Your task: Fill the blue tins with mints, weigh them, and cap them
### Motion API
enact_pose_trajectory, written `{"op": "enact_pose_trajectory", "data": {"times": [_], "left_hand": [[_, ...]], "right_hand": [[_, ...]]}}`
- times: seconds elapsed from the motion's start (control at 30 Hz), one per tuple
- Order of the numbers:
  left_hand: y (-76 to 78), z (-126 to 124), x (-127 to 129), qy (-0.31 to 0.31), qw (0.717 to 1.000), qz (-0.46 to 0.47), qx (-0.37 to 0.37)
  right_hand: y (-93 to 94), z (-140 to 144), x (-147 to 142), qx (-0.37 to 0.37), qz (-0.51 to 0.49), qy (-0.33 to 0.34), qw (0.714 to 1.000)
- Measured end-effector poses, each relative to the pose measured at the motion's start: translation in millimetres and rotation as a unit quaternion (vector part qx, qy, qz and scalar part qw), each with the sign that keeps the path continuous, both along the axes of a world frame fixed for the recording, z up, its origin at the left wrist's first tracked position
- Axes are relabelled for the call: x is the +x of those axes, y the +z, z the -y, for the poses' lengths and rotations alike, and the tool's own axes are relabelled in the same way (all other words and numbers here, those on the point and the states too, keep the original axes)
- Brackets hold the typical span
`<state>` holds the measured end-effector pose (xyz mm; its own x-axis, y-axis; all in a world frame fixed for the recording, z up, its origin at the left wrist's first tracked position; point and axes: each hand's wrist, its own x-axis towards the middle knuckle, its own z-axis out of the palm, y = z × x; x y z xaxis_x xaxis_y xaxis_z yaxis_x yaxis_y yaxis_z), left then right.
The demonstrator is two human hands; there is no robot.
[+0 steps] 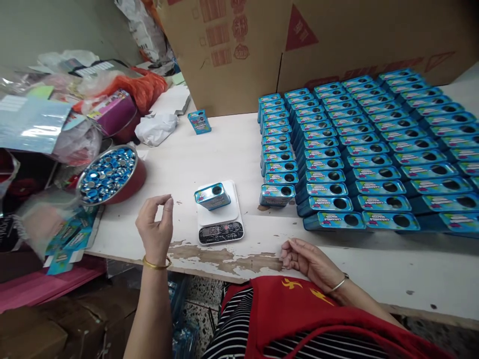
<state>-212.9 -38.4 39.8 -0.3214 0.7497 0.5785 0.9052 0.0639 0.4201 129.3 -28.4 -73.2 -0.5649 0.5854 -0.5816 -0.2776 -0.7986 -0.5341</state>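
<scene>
while one small blue rectangular tin (212, 195) sits on the white digital scale (220, 213), left hand (155, 227) hovers pinched, empty; right hand (311, 262) rests open on the table edge; rows of blue tins (359, 149) stand finished.

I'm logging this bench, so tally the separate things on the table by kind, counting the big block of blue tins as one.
Scale: 1
Tin on the scale: 1
Block of blue tins: 1
Bowl of caps: 1
Upright blue box: 1
Cardboard boxes: 2
Total: 7
</scene>
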Motion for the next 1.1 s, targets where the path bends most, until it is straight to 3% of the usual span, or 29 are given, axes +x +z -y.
{"op": "enact_pose_trajectory", "data": {"times": [0.43, 0.63, 0.7, 0.83, 0.93, 1.03, 1.1], "left_hand": [[-5.2, -24.7, 8.8, -0.104, 0.992, -0.01, -0.069], [-6.3, -35.8, 18.8, -0.177, 0.953, -0.1, -0.223], [-1.7, -37.7, 30.9, -0.212, 0.94, -0.118, -0.24], [3.9, -42.1, 73.5, -0.336, 0.915, -0.104, -0.196], [-7.6, -48.5, 114.6, -0.415, 0.883, -0.107, -0.191], [-27.1, -59.2, 142.0, -0.422, 0.875, -0.154, -0.181], [-35.9, -71.9, 141.7, -0.418, 0.881, -0.163, -0.152]], "right_hand": [[-1.7, 3.3, -0.3, 0.029, -0.019, -0.013, 0.999], [-3.5, 2.2, -3.1, 0.043, -0.031, -0.024, 0.998], [-1.7, 0.3, -5.4, 0.044, -0.03, -0.022, 0.998], [-0.4, -4.1, -10.0, 0.053, -0.028, -0.025, 0.998], [-2.2, -4.5, -12.2, 0.057, -0.023, -0.027, 0.998], [-5.2, -2.6, -14.4, 0.049, -0.019, -0.026, 0.998], [-8.5, -1.1, -16.6, 0.043, -0.022, -0.03, 0.998]]}}
